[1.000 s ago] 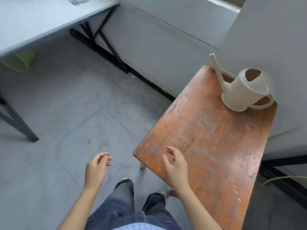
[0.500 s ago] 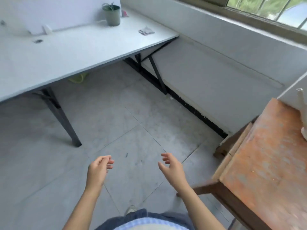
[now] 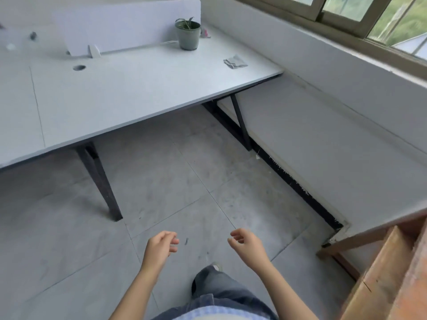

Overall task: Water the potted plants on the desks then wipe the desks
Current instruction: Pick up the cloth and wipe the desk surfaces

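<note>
Bare skin and nothing else in play: the left hand [image 3: 160,247] hangs loosely curled over the grey floor [image 3: 184,181], gripping nothing, and the right hand [image 3: 247,245] mirrors it, fingers half bent and empty too. A jeans leg [image 3: 221,289] steps out between them. Out ahead stands the white desk [image 3: 129,88], and the plant [image 3: 187,34] sits in its green pot at the far right corner of the tabletop, just in front of the divider [image 3: 129,21]. A crumpled rag [image 3: 235,61] lies near the right edge, well apart from the pot. At lower right a wooden table [image 3: 388,269] pokes into view. The risk, as I judge it: no watering can shows anywhere, so arriving at that pot empty-handed means a wasted trip. And wiping first would mean spilled water on a cleaned top.
</note>
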The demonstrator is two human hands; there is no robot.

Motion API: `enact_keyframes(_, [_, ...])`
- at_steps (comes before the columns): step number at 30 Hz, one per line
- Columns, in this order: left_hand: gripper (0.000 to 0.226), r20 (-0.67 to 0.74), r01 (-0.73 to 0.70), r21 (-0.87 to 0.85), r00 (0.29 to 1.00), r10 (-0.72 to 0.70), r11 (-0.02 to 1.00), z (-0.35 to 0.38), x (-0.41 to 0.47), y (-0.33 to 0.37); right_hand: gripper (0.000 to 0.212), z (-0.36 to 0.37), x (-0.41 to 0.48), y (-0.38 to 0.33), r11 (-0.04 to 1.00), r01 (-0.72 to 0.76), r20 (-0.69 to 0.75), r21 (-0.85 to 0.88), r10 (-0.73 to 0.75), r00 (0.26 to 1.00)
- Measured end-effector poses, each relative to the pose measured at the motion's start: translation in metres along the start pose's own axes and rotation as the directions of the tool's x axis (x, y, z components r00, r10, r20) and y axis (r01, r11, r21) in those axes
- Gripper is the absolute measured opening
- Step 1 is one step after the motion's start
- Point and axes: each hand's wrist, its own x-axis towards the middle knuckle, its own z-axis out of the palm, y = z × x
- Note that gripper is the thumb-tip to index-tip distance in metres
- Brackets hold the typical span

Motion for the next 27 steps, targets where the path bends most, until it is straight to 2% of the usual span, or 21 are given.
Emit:
enact_keyframes(6, [0.022,0.025,-0.051,0.016,0.998,0.051,0.999,0.041,0.056,0.070,0.030,-0.051,0.085,-0.032,0.999,-0.008,0.012,0.033,0.007,1.000])
enact_keyframes(11, [0.022,0.090,0.004,0.031,0.996,-0.007,1.000,0.072,0.092,0.098,0.028,-0.066,0.127,-0.029,0.994,-0.093,0.066,0.062,0.089,0.994])
enact_keyframes(15, [0.023,0.054,0.012,0.058,0.998,-0.015,0.998,0.089,0.149,0.129,0.030,-0.081,0.174,-0.029,0.990,-0.136,0.102,0.033,0.132,0.986])
enact_keyframes(22, [0.020,0.150,-0.080,0.086,0.986,0.066,0.993,0.144,0.274,0.235,0.028,-0.145,0.298,-0.064,0.981,-0.183,-0.004,0.071,0.183,0.983])
enact_keyframes(27, [0.022,0.183,-0.203,0.077,0.965,0.186,0.976,0.175,0.342,0.334,0.009,-0.197,0.380,-0.098,0.963,-0.195,-0.112,0.185,0.218,0.970])
